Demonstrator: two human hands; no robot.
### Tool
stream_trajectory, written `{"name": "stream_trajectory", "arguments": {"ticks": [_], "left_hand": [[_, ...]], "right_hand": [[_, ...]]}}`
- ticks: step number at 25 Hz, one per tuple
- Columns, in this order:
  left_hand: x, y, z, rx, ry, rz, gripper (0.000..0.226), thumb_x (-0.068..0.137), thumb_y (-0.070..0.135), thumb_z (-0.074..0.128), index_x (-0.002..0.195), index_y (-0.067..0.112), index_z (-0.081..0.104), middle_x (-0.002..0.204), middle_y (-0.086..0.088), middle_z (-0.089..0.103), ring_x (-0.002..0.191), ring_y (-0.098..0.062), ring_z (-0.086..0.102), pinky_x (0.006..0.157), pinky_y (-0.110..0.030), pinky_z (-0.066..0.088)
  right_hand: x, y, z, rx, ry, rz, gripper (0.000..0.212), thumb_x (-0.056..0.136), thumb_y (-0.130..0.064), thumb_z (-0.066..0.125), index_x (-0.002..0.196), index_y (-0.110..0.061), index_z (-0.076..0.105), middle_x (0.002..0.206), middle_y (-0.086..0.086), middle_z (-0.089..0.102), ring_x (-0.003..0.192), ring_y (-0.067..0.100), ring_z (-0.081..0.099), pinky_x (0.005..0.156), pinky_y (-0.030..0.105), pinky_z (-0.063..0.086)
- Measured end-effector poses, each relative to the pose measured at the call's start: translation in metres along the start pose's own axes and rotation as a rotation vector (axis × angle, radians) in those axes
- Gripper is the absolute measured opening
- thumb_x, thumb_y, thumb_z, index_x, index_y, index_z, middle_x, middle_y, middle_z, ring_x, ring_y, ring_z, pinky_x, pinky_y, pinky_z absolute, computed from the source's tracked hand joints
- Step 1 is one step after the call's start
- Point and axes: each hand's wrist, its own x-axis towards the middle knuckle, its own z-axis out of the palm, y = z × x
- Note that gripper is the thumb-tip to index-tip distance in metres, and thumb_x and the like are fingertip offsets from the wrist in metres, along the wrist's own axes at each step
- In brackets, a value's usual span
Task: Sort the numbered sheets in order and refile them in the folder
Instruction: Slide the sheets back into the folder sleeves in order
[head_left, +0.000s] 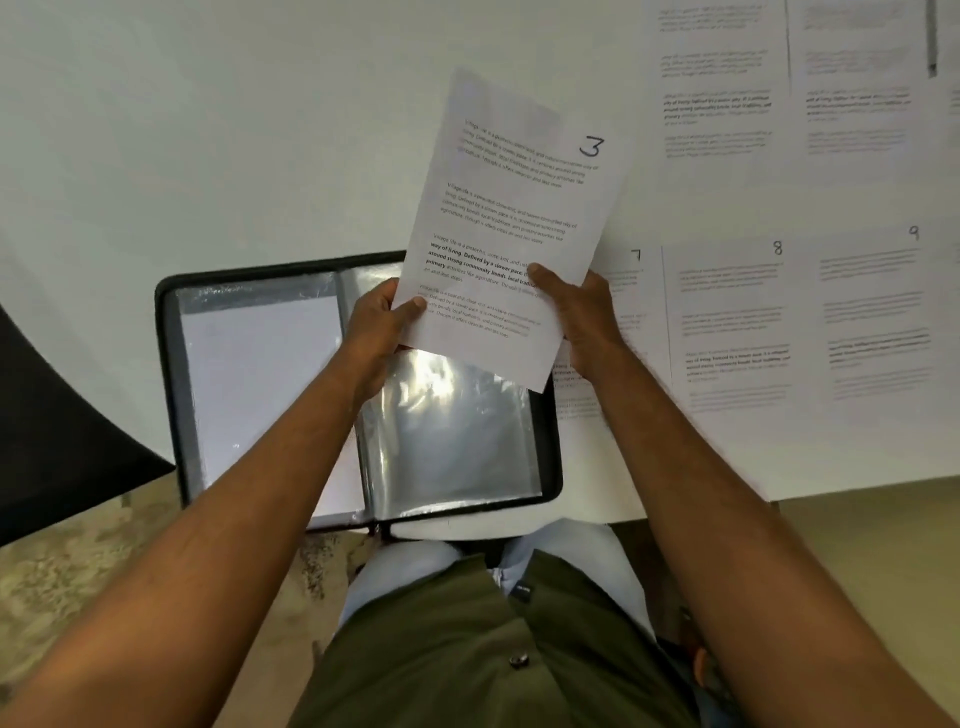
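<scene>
I hold a printed sheet marked 3 (511, 208) up over the table, tilted to the right. My left hand (376, 325) grips its lower left edge and my right hand (582, 312) grips its lower right edge. Below it lies an open black folder (169, 364) with clear plastic sleeves; the left sleeve (260, 374) has a sheet in it, back side up, and the right sleeve (452, 431) is shiny and looks empty. Sheets marked 7 (628, 291), 8 (732, 312) and 9 (878, 312) lie in a row to the right.
More printed sheets (722, 88) lie at the back right of the white table (208, 130). A dark chair part (57, 426) is at the left. The table's front edge runs just past the folder, with my lap below it.
</scene>
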Motion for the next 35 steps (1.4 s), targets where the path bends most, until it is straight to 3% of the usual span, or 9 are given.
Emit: {"name": "stream_trajectory", "arguments": {"ticks": [4, 9, 14, 18, 20, 23, 26, 29, 35], "left_hand": [[-0.010, -0.010, -0.018, 0.028, -0.015, 0.016, 0.026, 0.103, 0.008, 0.055, 0.128, 0.012, 0.064, 0.112, -0.001, 0.075, 0.089, -0.009, 0.074, 0.068, -0.024, 0.059], [-0.008, -0.019, -0.040, 0.160, -0.027, 0.083, 0.020, 0.102, 0.011, 0.058, 0.119, 0.019, 0.066, 0.116, 0.000, 0.073, 0.103, -0.015, 0.071, 0.090, -0.033, 0.059], [0.030, -0.036, -0.066, 1.128, 0.009, 0.477, 0.046, 0.087, 0.036, 0.050, 0.124, 0.012, 0.062, 0.130, -0.009, 0.063, 0.122, -0.034, 0.056, 0.102, -0.046, 0.045], [0.041, -0.046, -0.069, 1.469, -0.060, 0.470, 0.075, 0.092, 0.030, 0.063, 0.154, 0.006, 0.031, 0.165, -0.015, 0.023, 0.147, -0.045, 0.025, 0.108, -0.055, 0.038], [0.039, -0.054, -0.067, 1.596, -0.051, 0.548, 0.077, 0.091, 0.022, 0.067, 0.155, -0.001, 0.031, 0.165, -0.019, 0.023, 0.147, -0.047, 0.025, 0.106, -0.058, 0.040], [0.036, -0.061, -0.066, 1.606, -0.013, 0.647, 0.063, 0.087, 0.009, 0.066, 0.145, -0.001, 0.045, 0.154, -0.022, 0.042, 0.138, -0.046, 0.041, 0.100, -0.056, 0.045], [0.030, -0.056, -0.064, 1.541, 0.015, 0.706, 0.048, 0.088, 0.006, 0.063, 0.134, 0.005, 0.052, 0.131, -0.017, 0.059, 0.118, -0.039, 0.054, 0.086, -0.047, 0.049], [0.027, -0.048, -0.061, 1.510, -0.009, 0.724, 0.059, 0.084, 0.009, 0.070, 0.139, 0.001, 0.051, 0.113, -0.023, 0.064, 0.099, -0.043, 0.059, 0.074, -0.045, 0.051], [0.043, -0.034, -0.051, 1.516, 0.051, 0.649, 0.057, 0.101, 0.037, 0.053, 0.149, 0.008, 0.042, 0.120, -0.021, 0.063, 0.112, -0.044, 0.055, 0.083, -0.048, 0.048]], "right_hand": [[-0.021, 0.025, 0.009, -0.064, 0.013, -0.012, 0.030, 0.091, -0.013, 0.077, 0.120, -0.012, 0.070, 0.106, -0.002, 0.077, 0.094, 0.011, 0.075, 0.076, 0.024, 0.059], [-0.044, 0.035, 0.020, -0.129, 0.052, -0.074, 0.033, 0.094, -0.015, 0.074, 0.126, -0.017, 0.067, 0.106, -0.010, 0.074, 0.090, 0.000, 0.072, 0.071, 0.015, 0.056], [-0.057, 0.038, 0.017, -0.138, 0.174, -0.153, 0.044, 0.093, -0.025, 0.075, 0.135, -0.020, 0.064, 0.121, -0.005, 0.073, 0.109, 0.011, 0.070, 0.096, 0.035, 0.058], [-0.066, 0.037, 0.012, -0.131, 0.269, -0.157, 0.040, 0.095, -0.024, 0.073, 0.133, -0.019, 0.065, 0.118, -0.006, 0.074, 0.108, 0.011, 0.070, 0.097, 0.036, 0.058], [-0.070, 0.038, 0.008, -0.136, 0.303, -0.165, 0.038, 0.096, -0.022, 0.071, 0.133, -0.018, 0.064, 0.117, -0.008, 0.073, 0.107, 0.009, 0.070, 0.093, 0.028, 0.058], [-0.077, 0.043, 0.003, -0.137, 0.332, -0.177, 0.037, 0.097, -0.019, 0.069, 0.134, -0.018, 0.064, 0.117, -0.009, 0.072, 0.107, 0.006, 0.070, 0.086, 0.020, 0.057], [-0.083, 0.047, 0.002, -0.139, 0.352, -0.169, 0.043, 0.097, -0.021, 0.070, 0.139, -0.017, 0.060, 0.122, -0.007, 0.072, 0.110, 0.008, 0.069, 0.091, 0.023, 0.057], [-0.085, 0.048, 0.002, -0.154, 0.371, -0.169, 0.045, 0.097, -0.020, 0.070, 0.140, -0.017, 0.059, 0.125, -0.006, 0.071, 0.112, 0.009, 0.068, 0.097, 0.029, 0.056], [-0.083, 0.048, 0.001, -0.161, 0.386, -0.184, 0.045, 0.096, -0.022, 0.070, 0.140, -0.019, 0.059, 0.126, -0.004, 0.071, 0.114, 0.012, 0.068, 0.100, 0.036, 0.056]]}}
